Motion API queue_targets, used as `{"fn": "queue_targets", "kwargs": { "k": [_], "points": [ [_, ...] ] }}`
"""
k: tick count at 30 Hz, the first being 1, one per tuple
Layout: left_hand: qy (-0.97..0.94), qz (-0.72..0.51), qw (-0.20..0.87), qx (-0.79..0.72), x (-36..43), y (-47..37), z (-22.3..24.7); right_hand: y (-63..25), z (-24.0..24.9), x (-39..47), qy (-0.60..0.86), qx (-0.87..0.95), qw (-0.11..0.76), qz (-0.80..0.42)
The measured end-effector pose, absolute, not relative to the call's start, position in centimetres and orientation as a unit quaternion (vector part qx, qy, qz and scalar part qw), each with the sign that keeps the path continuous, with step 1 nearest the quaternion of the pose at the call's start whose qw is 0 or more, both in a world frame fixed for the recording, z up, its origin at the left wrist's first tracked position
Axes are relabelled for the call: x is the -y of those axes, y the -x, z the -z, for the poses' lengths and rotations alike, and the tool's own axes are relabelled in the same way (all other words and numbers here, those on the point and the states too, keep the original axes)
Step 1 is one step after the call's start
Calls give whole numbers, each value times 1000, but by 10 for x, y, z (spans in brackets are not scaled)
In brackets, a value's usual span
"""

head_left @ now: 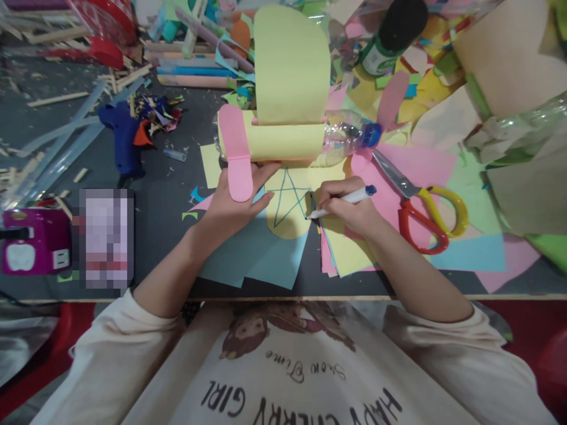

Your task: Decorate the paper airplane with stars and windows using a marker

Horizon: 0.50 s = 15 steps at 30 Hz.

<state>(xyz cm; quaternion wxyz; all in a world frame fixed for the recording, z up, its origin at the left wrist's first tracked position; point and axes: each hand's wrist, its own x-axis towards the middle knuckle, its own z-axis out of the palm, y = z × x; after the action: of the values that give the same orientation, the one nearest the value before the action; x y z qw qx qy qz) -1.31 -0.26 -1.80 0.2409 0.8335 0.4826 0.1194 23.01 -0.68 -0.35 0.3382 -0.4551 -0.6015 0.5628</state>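
tabletop [155, 200], dark: bare strip along near edge, open patch left of the left forearm [177, 271]; right side crowded with coloured sheets [473, 251]. left hand [233, 206]: laid flat, fingers spread, clasping nothing, on round-edged yellow paper [289, 229] between both hands. right hand [348, 209]: curled, pinching white marker [354, 196], tip at blue-lined star [292, 208]. beyond: clear plastic bottle [341, 130], paper-wrapped, lying sideways. scissors [407, 190]: metal blades, red and yellow handles, beside right hand.
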Motion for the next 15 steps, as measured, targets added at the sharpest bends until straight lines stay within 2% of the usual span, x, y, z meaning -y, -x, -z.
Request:
{"fn": "queue_targets", "kwargs": {
  "k": [15],
  "points": [
    [-827, -108, 230, -501, 1, 8, 13, -235, 5, 7, 431, 618, 314, -577]
  ]
}}
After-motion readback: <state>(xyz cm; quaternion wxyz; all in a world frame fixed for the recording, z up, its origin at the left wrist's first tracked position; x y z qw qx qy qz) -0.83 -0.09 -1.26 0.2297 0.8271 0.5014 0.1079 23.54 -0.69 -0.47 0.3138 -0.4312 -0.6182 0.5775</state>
